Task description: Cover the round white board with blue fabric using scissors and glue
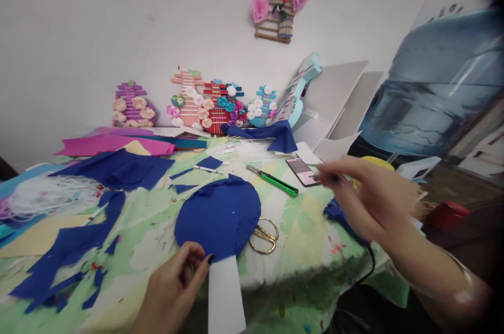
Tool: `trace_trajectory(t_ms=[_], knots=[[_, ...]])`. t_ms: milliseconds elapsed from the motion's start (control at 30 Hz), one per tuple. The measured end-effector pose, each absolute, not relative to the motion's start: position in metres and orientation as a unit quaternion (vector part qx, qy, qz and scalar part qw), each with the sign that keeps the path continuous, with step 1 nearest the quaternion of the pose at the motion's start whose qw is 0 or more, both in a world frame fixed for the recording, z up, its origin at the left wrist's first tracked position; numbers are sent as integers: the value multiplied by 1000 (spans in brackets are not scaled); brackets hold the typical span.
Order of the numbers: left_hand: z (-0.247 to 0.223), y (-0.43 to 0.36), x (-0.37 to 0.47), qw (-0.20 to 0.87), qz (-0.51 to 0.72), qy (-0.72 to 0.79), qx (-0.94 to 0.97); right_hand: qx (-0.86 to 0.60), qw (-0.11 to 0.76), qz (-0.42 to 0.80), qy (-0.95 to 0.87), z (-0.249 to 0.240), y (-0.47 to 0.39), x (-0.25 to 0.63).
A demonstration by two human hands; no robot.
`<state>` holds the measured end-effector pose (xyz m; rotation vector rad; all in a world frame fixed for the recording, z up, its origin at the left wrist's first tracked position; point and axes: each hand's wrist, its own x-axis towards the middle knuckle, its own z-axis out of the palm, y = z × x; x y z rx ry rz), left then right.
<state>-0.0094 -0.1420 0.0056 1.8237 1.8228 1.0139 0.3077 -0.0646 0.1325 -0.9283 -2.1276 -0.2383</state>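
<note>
A round cutout covered in dark blue paper (pixel 220 213) has a bare white card neck (pixel 225 292) that hangs over the table's front edge. My left hand (pixel 177 281) is closed on the left side of the cutout, where the round part meets the neck, thumb on top. Gold-handled scissors (pixel 265 237) lie with their blades hidden under the cutout. My right hand (pixel 366 192) is raised at the right, smeared by motion, close to a phone (pixel 303 171). Whether its fingers hold anything cannot be made out. A green craft knife (pixel 275 181) lies beyond the cutout.
Blue paper scraps (pixel 79 244) and white string (pixel 51 195) cover the left side. Flower-trimmed instrument models (pixel 218 105) line the wall. A blue tool with a cord (pixel 344 221) sits below my right hand. A big water bottle (pixel 437 87) stands at right.
</note>
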Motion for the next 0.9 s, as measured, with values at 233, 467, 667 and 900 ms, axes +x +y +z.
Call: trace_trajectory(t_ms=[233, 467, 667, 900], knots=[[21, -50, -41, -3, 320, 600, 733, -560, 132, -25, -817, 81, 66, 373], [21, 51, -56, 46, 154, 635, 756, -590, 88, -4, -803, 46, 88, 404], [21, 58, -55, 174, 169, 654, 716, -601, 82, 16, -795, 41, 96, 409], [18, 59, -65, 268, 284, 620, 681, -633, 101, 5, -768, 52, 122, 410]])
